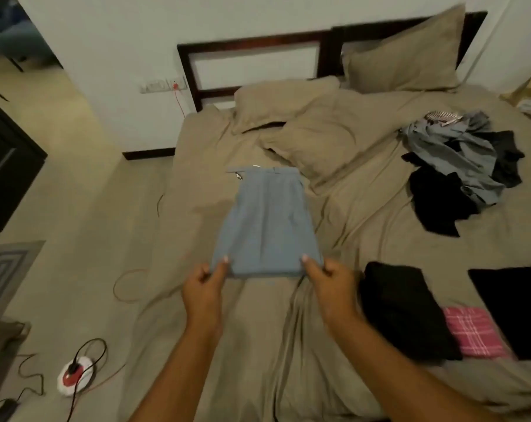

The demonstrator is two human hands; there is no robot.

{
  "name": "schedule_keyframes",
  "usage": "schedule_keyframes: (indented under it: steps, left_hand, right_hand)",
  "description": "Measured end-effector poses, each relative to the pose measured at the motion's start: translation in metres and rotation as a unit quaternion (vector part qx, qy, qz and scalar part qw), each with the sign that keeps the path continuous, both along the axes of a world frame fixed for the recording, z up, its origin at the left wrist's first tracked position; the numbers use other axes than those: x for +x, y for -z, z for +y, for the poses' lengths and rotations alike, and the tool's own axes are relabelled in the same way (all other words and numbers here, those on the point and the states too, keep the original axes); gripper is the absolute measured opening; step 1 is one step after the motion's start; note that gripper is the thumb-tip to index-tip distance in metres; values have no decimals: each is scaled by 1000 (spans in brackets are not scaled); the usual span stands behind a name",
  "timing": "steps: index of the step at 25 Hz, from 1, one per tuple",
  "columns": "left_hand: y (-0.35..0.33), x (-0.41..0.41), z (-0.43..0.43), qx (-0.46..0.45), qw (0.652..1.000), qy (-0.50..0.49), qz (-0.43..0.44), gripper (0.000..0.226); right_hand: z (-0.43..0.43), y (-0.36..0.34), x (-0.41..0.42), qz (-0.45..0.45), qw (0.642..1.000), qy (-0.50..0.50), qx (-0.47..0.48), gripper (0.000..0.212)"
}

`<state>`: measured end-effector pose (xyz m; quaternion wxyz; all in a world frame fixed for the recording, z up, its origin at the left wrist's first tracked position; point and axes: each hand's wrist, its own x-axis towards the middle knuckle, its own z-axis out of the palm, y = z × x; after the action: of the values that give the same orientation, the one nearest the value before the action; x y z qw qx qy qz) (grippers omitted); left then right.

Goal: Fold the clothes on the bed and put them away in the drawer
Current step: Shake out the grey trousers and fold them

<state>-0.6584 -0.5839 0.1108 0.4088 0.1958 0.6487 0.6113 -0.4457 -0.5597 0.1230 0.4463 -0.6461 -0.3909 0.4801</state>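
Note:
Light blue trousers (265, 223) lie folded lengthwise on the beige bed (334, 330), waistband pointing towards the pillows. My left hand (204, 280) pinches the near left corner of the trousers. My right hand (329, 277) pinches the near right corner. To the right lie a folded black garment (404, 312), a pink checked folded cloth (471, 333) and another black folded garment (517, 309). A heap of unfolded grey and black clothes (459, 166) sits at the far right of the bed.
Several beige pillows (319, 132) lie by the dark headboard (258, 47). On the floor to the left are a white and red power extension (75, 374) with cables, a grey rug (5, 269) and dark furniture (5, 166).

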Motion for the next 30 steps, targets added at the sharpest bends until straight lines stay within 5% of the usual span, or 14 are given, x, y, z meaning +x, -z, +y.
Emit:
schedule_keyframes:
  steps: [4,8,11,13,14,16,19,21,26,28,30]
  left_hand:
    - [168,0,-111,-259,966,-19,-13,40]
    - [256,-2,-158,-329,942,-15,-60,29]
    - [268,-8,-169,-343,936,24,-70,27]
    - [263,-21,-158,-356,926,100,-74,27]
    - [258,-24,-148,-376,913,150,-45,30]
    - [249,-34,-119,-404,872,216,172,55]
    - [239,-21,-50,-199,779,248,541,59]
    - [241,0,5,-85,718,325,609,58]
    - [316,-25,47,-68,623,382,679,58]
    - [332,-41,42,-83,636,349,683,62]
    - [331,-43,42,-151,734,277,602,74]
  right_hand:
    - [-96,173,9,-19,975,-49,-215,36]
    - [-140,268,14,-43,956,-84,-277,28]
    - [-147,278,21,-36,948,-86,-303,16]
    - [-139,275,22,-56,939,-122,-316,29]
    - [-131,274,23,-104,931,-146,-319,42]
    - [-101,265,14,-252,908,-174,-287,55]
    - [-40,251,-20,-465,869,-166,-40,45]
    - [2,257,-50,-498,828,-240,95,51]
    - [46,324,-26,-564,735,-347,142,69]
    - [48,337,-6,-586,716,-344,157,74]
    - [45,336,-8,-568,759,-295,116,76]
